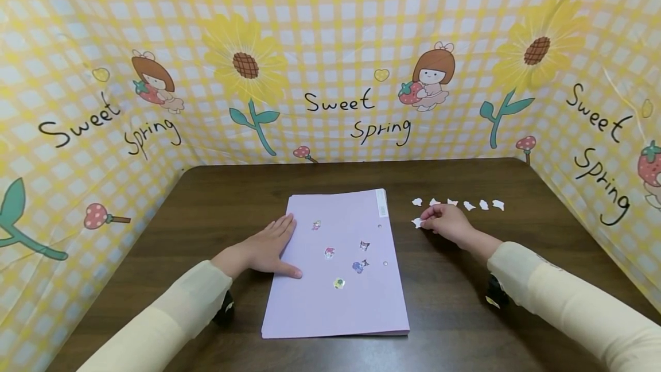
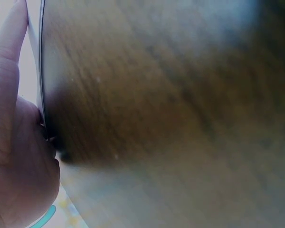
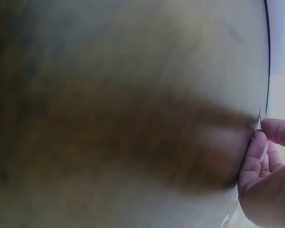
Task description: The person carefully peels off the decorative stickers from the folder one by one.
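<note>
A pale purple folder point(image 1: 310, 309) lies on the table, with several small cartoon stickers point(image 1: 329, 253) scattered over its cover. Across its left edge rests my left hand point(image 1: 265, 245), fingers straight and thumb spread on the cover. To the right of the folder, my right hand point(image 1: 448, 224) pinches a small white cut-out piece point(image 1: 417, 223) between thumb and finger, low over the table. In the right wrist view the piece point(image 3: 260, 116) shows edge-on as a thin sliver. Whether it touches the table I cannot tell.
Several similar white pieces point(image 1: 483, 205) form a row just beyond my right hand. The brown wooden table point(image 1: 217, 188) is bounded at the back and sides by yellow checked cloth point(image 1: 330, 27). A pale label point(image 1: 381, 204) marks the folder's top right corner.
</note>
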`<action>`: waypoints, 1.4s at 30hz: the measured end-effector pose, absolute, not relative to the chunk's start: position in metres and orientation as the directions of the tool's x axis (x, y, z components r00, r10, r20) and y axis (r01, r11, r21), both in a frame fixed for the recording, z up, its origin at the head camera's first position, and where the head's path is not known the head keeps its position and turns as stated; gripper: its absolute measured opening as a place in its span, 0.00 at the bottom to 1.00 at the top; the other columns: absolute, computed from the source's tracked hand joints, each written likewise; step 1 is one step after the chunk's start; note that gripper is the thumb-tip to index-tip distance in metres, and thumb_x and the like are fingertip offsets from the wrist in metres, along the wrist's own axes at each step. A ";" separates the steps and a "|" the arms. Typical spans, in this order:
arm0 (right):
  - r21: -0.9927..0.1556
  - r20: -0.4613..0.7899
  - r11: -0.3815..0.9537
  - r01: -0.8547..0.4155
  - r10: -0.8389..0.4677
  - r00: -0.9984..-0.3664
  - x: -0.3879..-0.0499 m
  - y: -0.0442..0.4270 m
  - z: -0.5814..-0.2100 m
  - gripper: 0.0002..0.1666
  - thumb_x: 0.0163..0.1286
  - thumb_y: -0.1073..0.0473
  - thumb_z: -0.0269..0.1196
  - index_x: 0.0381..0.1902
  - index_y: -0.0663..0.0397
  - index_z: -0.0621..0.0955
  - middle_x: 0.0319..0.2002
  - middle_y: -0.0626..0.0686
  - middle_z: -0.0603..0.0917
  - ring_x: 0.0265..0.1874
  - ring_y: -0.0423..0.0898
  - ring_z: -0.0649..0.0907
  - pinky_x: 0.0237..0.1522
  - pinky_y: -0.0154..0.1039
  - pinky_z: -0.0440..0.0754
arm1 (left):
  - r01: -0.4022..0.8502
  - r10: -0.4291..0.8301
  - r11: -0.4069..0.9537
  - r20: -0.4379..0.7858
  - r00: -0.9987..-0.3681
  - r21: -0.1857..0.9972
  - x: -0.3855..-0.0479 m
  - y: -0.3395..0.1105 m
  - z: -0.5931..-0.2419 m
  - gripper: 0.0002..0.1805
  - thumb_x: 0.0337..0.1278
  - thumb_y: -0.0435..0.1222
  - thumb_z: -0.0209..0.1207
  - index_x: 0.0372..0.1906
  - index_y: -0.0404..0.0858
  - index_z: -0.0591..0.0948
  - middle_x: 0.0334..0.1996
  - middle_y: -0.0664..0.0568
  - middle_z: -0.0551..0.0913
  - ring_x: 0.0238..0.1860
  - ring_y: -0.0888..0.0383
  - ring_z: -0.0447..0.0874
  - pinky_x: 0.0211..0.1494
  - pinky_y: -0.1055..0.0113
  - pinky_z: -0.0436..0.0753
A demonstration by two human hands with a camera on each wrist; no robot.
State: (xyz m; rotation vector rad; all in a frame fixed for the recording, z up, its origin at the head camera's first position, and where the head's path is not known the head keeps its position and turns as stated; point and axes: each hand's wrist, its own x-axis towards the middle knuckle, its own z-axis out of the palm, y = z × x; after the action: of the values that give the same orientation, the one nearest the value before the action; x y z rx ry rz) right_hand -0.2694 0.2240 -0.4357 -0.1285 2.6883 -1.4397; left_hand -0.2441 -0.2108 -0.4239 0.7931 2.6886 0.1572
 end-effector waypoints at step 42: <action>-0.888 -0.115 0.460 0.008 -0.204 -0.972 -0.273 0.228 -0.426 0.14 0.67 0.66 0.62 0.47 0.72 0.78 0.40 0.58 0.82 0.34 0.45 0.80 0.37 0.38 0.81 | 0.527 0.568 0.823 -0.263 -0.780 0.214 -0.244 -0.211 -0.425 0.70 0.43 0.74 0.56 0.75 0.27 0.43 0.76 0.35 0.37 0.76 0.42 0.33 0.74 0.49 0.42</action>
State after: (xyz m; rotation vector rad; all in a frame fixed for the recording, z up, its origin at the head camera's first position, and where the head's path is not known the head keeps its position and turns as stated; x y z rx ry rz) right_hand -0.2730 0.2276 -0.4257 -0.1704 2.5031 -1.5244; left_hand -0.2445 -0.2111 -0.4247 0.8312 2.6892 0.1832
